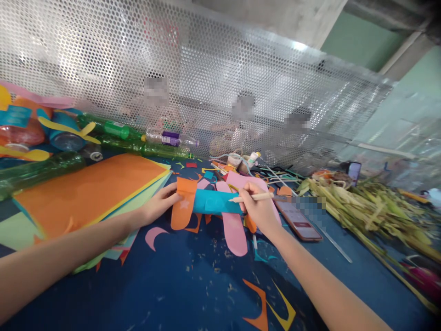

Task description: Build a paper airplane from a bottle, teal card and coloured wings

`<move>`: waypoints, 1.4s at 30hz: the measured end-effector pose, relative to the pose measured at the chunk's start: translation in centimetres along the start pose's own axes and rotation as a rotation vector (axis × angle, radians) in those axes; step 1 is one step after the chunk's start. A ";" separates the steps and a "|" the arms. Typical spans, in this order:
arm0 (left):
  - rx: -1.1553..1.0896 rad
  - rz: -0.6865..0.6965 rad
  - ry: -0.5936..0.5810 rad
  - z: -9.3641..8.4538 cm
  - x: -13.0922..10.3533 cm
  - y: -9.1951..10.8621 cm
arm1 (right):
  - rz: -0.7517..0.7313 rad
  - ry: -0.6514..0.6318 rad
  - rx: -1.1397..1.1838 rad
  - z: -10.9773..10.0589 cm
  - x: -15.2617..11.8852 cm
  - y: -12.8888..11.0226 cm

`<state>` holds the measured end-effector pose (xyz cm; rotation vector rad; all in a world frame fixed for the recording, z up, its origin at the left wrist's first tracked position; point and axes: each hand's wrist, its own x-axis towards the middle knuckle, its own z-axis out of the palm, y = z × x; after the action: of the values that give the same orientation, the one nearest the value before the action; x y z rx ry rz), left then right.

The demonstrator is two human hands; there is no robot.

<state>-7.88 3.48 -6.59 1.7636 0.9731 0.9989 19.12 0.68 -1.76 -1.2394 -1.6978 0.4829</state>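
In the middle lies a paper airplane with a blue tube body, an orange tail piece bearing a pale star, and pink wings. My left hand comes from the left, its fingers closed on the edge of the tail. In my right hand is a pale marker pen, gripped as for writing, its tip at the right part of the blue body. Faint outlines show on the blue surface. Whether the tip touches the paper I cannot tell.
Coloured paper sheets are stacked at left. Plastic bottles lie along the perforated metal screen, with people behind it. A phone and dried husks lie at right. Paper scraps dot the blue table.
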 end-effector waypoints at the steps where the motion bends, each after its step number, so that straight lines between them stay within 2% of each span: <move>1: 0.013 0.004 -0.002 0.0 0.0 0.0 | -0.005 0.002 -0.019 0.1 0.0 0.1; 10: -0.027 0.010 0.009 -0.1 0.1 -0.4 | 0.019 -0.049 -0.021 0.2 -0.2 -0.1; 20: -0.018 -0.047 -0.008 0.0 -0.1 0.8 | 0.044 -0.124 -0.015 0.1 -0.2 0.7; 27: 0.020 -0.076 0.017 0.1 -0.2 1.4 | 0.015 -0.067 -0.076 -0.1 -0.1 0.1; 36: -0.023 -0.003 0.012 -0.1 0.1 -0.4 | 0.017 0.010 -0.061 -0.3 0.2 0.7; 42: -0.020 -0.007 0.019 0.0 0.1 -0.3 | 0.032 0.020 0.001 0.0 0.2 0.5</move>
<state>-7.95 3.68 -6.88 1.7364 0.9773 1.0198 19.39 1.04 -2.01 -1.2686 -1.6628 0.4885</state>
